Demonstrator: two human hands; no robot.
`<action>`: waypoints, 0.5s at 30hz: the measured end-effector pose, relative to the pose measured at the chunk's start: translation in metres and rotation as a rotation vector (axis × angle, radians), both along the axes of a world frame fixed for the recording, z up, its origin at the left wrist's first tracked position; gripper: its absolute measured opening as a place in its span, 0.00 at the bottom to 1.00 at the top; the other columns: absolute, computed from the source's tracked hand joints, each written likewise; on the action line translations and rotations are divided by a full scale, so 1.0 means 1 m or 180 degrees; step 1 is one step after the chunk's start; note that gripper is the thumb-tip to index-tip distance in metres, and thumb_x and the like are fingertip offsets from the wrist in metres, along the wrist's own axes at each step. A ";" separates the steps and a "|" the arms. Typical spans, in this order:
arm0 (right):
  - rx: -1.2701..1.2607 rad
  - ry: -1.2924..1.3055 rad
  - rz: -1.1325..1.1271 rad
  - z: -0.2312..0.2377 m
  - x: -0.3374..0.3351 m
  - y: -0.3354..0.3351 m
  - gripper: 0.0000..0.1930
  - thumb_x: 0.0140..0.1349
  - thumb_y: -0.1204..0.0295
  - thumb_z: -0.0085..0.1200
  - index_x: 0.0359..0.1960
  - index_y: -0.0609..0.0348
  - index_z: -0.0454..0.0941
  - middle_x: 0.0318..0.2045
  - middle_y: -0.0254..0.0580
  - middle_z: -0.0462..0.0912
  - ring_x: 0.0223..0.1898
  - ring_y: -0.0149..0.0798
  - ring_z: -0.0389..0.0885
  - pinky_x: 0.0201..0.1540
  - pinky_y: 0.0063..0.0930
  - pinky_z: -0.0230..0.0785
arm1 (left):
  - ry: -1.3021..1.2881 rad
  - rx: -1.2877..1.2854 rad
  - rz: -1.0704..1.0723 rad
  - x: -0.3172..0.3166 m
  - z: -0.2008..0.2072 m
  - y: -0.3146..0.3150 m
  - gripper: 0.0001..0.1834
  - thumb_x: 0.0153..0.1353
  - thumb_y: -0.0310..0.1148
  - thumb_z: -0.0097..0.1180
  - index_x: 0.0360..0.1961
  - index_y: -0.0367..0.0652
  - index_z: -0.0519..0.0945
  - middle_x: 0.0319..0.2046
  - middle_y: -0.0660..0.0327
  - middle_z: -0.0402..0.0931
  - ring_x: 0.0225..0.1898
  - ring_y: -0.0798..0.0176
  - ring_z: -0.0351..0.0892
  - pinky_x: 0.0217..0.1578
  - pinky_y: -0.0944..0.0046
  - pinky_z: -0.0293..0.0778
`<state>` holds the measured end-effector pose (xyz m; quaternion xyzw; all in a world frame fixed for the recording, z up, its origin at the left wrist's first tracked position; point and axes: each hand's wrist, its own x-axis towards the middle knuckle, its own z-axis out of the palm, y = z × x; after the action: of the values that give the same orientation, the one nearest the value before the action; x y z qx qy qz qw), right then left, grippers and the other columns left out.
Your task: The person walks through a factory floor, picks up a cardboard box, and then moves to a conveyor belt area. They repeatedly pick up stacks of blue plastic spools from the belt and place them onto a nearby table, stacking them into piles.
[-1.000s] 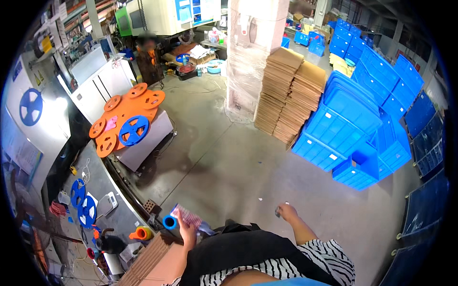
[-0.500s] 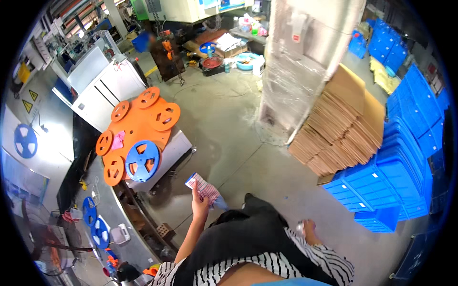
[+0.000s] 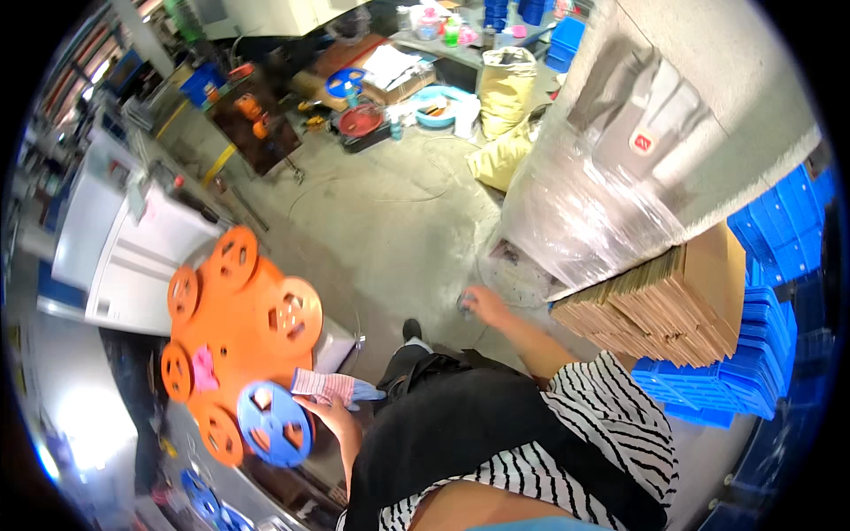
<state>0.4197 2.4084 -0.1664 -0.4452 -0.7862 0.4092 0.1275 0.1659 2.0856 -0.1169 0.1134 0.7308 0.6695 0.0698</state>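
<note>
Lighting: uneven; the floor (image 3: 416,239) is shining pale and dimming near the orange tabletop's (image 3: 246,326) right edge. Glare: white light is flaring on a panel (image 3: 93,429) beyond the tabletop's left edge; plastic wrap (image 3: 606,212) is glinting. Quality: right hand (image 3: 487,306) is blurring slightly; outlines are bending toward blackened corners.

Org. top (image 3: 263,332), L of frame: org. reels (image 3: 181,295) set round its rim, pink cloth (image 3: 204,367) nr its L side, blue reel (image 3: 276,421) at lower R edge. Grey tbl (image 3: 181,429), btm L: sm. blue discs (image 3: 202,494). Bench (image 3: 412,40), top ctr: pink btl (image 3: 429,26), green btl (image 3: 452,35), blue tubs (image 3: 496,13). Box (image 3: 403,90), upper ctr-L, w/ white papers (image 3: 387,66) on it; blk box (image 3: 374,139) below w/ red bowl (image 3: 361,119). Conc. floor (image 3: 398,239), ctr: yel. sack (image 3: 498,162) down on it, upper ctr. Ctn stack (image 3: 637,310), R: base hidden, can't tell what's under.
</note>
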 end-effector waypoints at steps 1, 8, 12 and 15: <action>-0.0008 -0.0085 0.0100 -0.012 -0.003 0.008 0.14 0.55 0.65 0.55 0.42 0.56 0.76 0.38 0.50 0.78 0.40 0.50 0.77 0.42 0.38 0.68 | 0.0143 -0.0339 -0.0200 -0.022 0.022 0.049 0.42 0.54 0.13 0.42 0.68 0.41 0.39 0.65 0.50 0.48 0.64 0.55 0.54 0.59 0.63 0.54; 0.0021 0.0217 -0.0681 0.006 -0.039 0.148 0.13 0.54 0.67 0.55 0.41 0.57 0.75 0.32 0.48 0.78 0.34 0.48 0.77 0.38 0.35 0.68 | -0.0183 -0.0194 -0.1832 -0.165 0.092 0.348 0.24 0.57 0.17 0.44 0.57 0.34 0.62 0.48 0.58 0.70 0.48 0.65 0.69 0.49 0.70 0.64; -0.0326 0.0510 -0.2263 -0.047 -0.054 0.251 0.13 0.57 0.67 0.55 0.41 0.58 0.75 0.27 0.45 0.78 0.30 0.39 0.76 0.36 0.31 0.68 | -0.0073 -0.0003 -0.2435 -0.200 0.083 0.500 0.22 0.58 0.20 0.46 0.55 0.33 0.64 0.45 0.59 0.72 0.45 0.67 0.71 0.47 0.71 0.65; -0.1144 0.0839 -0.3731 -0.104 -0.067 0.345 0.13 0.59 0.65 0.53 0.43 0.58 0.73 0.32 0.44 0.78 0.33 0.38 0.75 0.35 0.33 0.70 | 0.0142 -0.0369 -0.2403 -0.194 0.078 0.582 0.21 0.58 0.21 0.48 0.54 0.34 0.66 0.43 0.59 0.73 0.44 0.67 0.71 0.47 0.68 0.66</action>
<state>0.3529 2.7530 -0.2703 -0.7626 -0.3080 0.4486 0.3497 -0.0282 2.6673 -0.0385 0.3849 0.6756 0.5516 0.3018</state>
